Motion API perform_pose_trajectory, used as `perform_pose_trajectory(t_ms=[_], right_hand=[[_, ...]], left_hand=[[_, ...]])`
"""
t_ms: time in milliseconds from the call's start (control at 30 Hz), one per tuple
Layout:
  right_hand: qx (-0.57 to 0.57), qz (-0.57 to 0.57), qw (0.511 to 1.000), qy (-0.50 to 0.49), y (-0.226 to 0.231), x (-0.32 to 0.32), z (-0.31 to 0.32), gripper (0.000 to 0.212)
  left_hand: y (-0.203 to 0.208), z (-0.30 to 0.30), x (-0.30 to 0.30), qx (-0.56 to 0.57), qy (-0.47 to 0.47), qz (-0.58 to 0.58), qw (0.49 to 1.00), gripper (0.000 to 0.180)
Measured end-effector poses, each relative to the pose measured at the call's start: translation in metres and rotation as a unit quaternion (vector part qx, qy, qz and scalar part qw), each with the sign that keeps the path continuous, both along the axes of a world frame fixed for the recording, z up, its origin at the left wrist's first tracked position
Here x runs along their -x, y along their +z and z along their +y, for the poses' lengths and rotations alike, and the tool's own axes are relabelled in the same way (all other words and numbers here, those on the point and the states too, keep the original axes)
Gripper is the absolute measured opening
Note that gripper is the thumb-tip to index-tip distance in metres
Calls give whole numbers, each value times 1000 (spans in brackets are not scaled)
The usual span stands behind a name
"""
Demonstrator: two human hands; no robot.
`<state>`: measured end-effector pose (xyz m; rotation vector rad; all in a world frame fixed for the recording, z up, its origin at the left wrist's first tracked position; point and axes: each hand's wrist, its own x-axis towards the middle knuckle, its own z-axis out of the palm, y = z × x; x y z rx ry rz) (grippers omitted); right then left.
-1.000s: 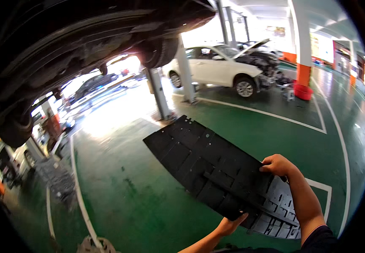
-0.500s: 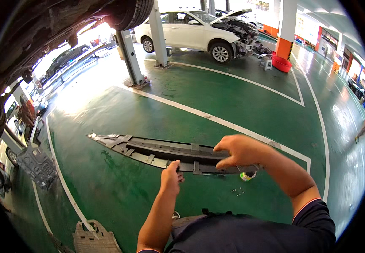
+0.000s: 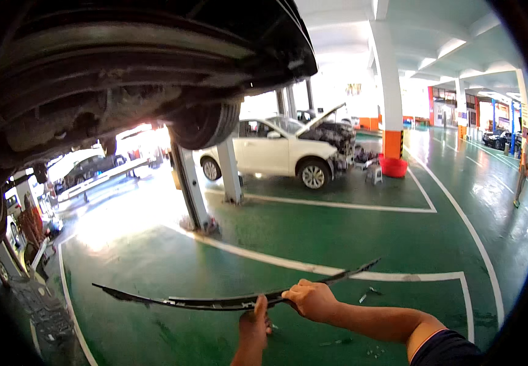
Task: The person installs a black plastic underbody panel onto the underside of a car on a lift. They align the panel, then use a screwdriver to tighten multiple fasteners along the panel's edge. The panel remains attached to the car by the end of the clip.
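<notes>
Long, thin, dark panel [image 3: 215, 304], seen nearly edge-on, held in the air in front of the body, over a green floor [image 3: 142, 262]. Bowed in a shallow curve, with the right end overlapping the far white line [image 3: 410, 277] of a painted bay, short of that bay's right corner. Gripped by both hands near the middle, slightly toward the right end, probably to balance the long ends. Left hand [image 3: 253, 329] coming from below, thumb upright against the panel, fingers curled beneath; right hand [image 3: 312, 300] just beside, closed around the edge. Cannot tell how firm either hold.

On the floor, on the near side of the white line, small pale bits [image 3: 375, 352], too tiny to name. Past the bay's left edge, a flat dark cover [image 3: 41, 308], perhaps laid aside there for room.

Overhead at upper left, the underside of a raised car [image 3: 111, 73] with a wheel [image 3: 206, 128], presumably lifted for access from below. Farther off, a white car [image 3: 264, 152] with its hood [image 3: 320, 120] up, perhaps to expose the engine. To its right, a red tub [image 3: 393, 166] and a small stool [image 3: 374, 175], near the orange foot of a white pillar [image 3: 389, 73].
</notes>
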<state>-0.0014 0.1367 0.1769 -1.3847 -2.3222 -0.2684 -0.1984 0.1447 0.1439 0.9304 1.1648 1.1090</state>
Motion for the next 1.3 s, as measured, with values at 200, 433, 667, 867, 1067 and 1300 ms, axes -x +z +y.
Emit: perform_pose_trajectory(t_ms=[200,433,667,867,1067,1300], right_hand=[[63,61,996,25,55,10,42,23],[40,102,994,31,119,0,65,29],[28,246,968,46,121,-12,111,25],[84,174,980,53,94,-10,143,23],[200,161,964,70,92,20,170,20],[173,144,973,55,112,42,192,26]], left_hand=[[-48,27,47,-76,-37,-88,993,41],[-106,63,74,117,-8,-442,889,29],[-318,108,80,124,-4,-520,845,27],[-267,39,79,188,241,-542,783,23],[-255,32,95,212,212,-586,753,14],[-176,108,106,112,29,-436,892,26]])
